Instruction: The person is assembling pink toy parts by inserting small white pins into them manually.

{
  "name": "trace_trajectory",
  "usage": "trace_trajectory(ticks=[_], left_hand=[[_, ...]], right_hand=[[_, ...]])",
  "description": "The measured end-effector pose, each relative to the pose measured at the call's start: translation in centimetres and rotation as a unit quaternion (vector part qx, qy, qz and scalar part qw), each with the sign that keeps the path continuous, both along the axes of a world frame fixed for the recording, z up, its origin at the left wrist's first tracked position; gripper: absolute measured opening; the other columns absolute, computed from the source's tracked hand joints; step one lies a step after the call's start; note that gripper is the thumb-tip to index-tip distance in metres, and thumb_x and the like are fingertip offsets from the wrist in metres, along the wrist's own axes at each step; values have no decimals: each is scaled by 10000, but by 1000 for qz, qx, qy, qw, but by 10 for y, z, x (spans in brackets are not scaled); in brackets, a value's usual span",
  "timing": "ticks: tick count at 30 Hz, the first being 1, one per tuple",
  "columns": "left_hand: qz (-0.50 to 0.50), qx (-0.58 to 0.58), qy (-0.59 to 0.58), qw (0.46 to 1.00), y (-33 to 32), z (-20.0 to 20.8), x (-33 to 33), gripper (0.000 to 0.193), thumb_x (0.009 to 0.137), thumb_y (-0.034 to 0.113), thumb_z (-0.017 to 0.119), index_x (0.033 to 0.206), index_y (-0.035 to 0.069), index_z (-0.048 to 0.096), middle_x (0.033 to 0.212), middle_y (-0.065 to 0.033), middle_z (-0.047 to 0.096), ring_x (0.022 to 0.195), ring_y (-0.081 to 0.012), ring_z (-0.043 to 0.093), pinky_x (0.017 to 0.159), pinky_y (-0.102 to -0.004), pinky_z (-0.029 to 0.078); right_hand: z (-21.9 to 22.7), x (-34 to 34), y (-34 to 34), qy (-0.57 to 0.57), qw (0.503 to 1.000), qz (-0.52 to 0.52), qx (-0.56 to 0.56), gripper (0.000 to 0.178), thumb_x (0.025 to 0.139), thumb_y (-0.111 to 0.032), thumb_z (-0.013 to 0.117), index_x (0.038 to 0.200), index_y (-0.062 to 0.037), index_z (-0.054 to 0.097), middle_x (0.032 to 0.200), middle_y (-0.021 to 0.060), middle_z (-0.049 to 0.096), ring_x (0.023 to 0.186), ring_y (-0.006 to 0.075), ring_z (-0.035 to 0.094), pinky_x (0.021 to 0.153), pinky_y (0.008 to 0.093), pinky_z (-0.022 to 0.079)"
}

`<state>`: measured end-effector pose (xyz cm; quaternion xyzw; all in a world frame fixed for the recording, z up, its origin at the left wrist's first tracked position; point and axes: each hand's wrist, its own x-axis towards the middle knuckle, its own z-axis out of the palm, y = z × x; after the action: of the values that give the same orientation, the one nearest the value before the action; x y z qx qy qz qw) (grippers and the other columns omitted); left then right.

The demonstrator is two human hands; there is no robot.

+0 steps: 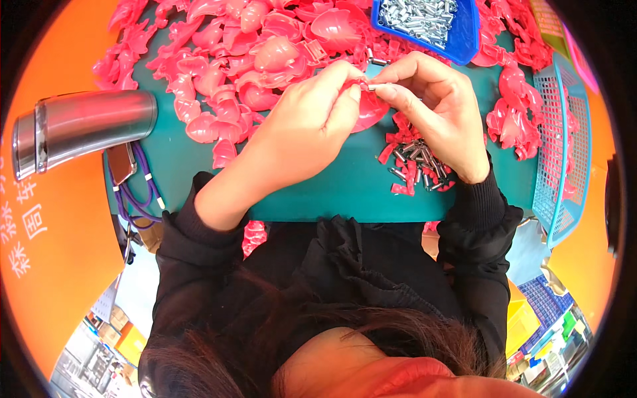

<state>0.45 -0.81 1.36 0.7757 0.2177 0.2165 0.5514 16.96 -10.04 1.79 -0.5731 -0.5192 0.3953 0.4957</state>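
Both hands meet over the table's far middle, fingertips nearly touching. My left hand [302, 129] is closed in a pinch on a small red plastic piece [363, 85], mostly covered by the fingers. My right hand [438, 109] pinches a small silver metal pin [372, 87] between thumb and forefinger, its end against the red piece. Beneath them lies a glossy red plastic shell [370, 111]. A small pile of metal pins [424, 162] mixed with red plastic bits sits below my right hand. Another metal piece [378, 61] shows just beyond the fingertips.
Many red plastic shells [272, 56] cover the far side of the green table [305, 199]. A blue bin [472, 33] of silver pins stands at the back. At left are a steel flask [99, 126] and a purple cord [142, 176]; at right, a light-blue basket [561, 166].
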Motion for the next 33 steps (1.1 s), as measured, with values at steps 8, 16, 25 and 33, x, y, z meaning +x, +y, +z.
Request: trace_trajectory(ticks=[8,16,25,33], left_hand=[[-59,70,27,995,2,4,-2,122,882,68,449,971,-3,490,740,-202,561,704,-386,569,608,-427,432],[-83,88,-6,993,0,-3,-2,154,899,92,458,1014,-10,451,810,-219,546,766,-399,558,640,-435,426],[-92,18,22,995,-1,-3,-1,159,912,117,462,1012,-6,456,831,-214,553,807,-399,561,658,-431,429],[-106,43,21,993,0,-1,-3,179,925,112,481,1072,11,502,762,-89,544,626,-134,524,572,-277,408]], right_hand=[[6,2,-3,48,998,-6,-35,86,868,-12,592,942,29,581,874,37,616,804,71,575,695,194,460],[11,7,-3,-56,998,23,24,106,852,40,579,957,35,585,908,65,632,860,98,599,747,220,478],[10,5,-2,-12,1000,-11,-26,104,838,37,602,941,33,601,905,57,629,833,106,597,719,222,477],[9,12,-1,126,990,30,-59,86,842,-26,623,923,1,610,875,32,627,785,84,582,681,194,454]])
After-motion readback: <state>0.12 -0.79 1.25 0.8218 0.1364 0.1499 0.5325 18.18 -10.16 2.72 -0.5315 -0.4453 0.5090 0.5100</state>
